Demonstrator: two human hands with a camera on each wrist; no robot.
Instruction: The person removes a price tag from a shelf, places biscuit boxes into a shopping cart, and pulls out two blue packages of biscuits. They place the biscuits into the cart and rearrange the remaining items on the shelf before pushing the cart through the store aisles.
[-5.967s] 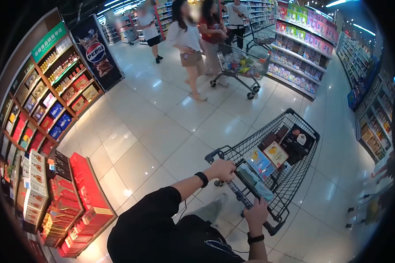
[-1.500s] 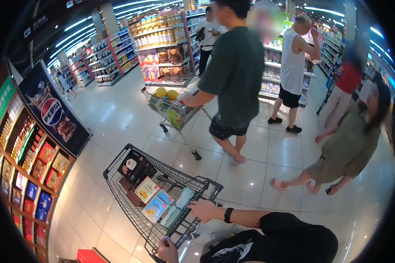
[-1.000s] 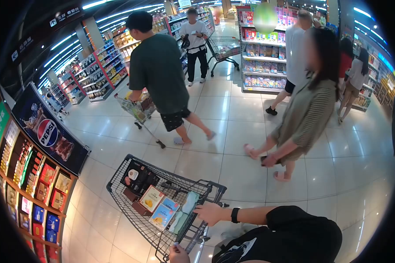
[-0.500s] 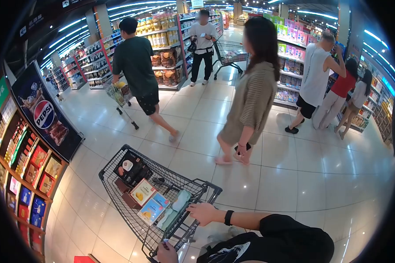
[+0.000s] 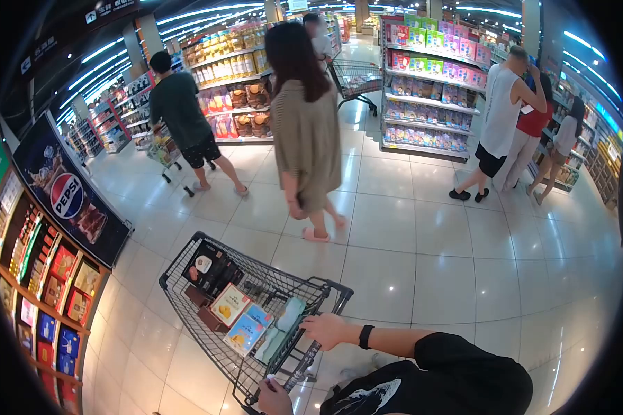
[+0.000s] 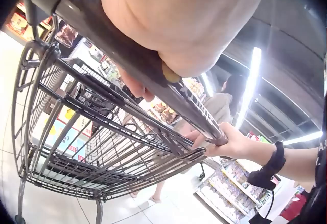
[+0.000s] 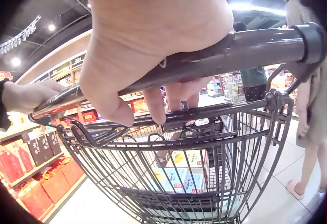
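Note:
A black wire shopping cart points up and left in the head view. My left hand grips the near end of its handle; my right hand, with a black wristband, holds the far end. In the left wrist view my left hand wraps over the dark bar. In the right wrist view the fingers of my right hand curl round the bar. Inside lie a black package, brown boxes, a white-yellow box, a blue-white box and pale green packs.
Beyond the cart walks a person in an olive top. Farther left, someone in dark green pushes a cart. A Pepsi banner and product shelves line the left. Several people stand right of the shelf.
Since the oldest frame, my cart has swung from pointing up-right to up-left. Lately the olive-topped person has crossed leftward and the person in dark green has moved farther left. Both hands stay on the handle.

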